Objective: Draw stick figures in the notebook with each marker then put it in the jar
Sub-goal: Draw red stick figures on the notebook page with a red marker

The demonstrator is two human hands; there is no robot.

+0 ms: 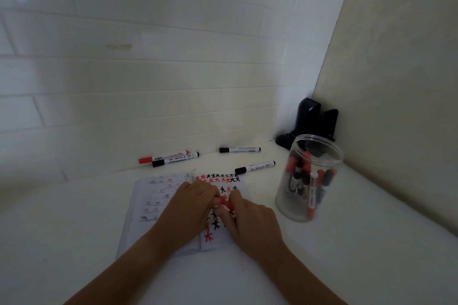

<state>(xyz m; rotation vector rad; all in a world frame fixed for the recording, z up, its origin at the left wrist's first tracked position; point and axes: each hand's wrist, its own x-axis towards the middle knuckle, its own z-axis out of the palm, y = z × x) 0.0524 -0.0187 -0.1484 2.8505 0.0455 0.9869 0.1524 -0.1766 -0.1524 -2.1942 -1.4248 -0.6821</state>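
While both the left hand (192,202) and right hand (250,218) pinch the red marker (225,202) over the notebook (148,205), it looks light, rigid, slick; hold the barrel, not the cap.

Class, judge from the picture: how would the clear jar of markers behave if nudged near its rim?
The jar stands tall and fairly narrow, so it would probably tip rather than slide. Its clear wall looks smooth, perhaps slippery. The markers inside lean loosely and would likely shift.
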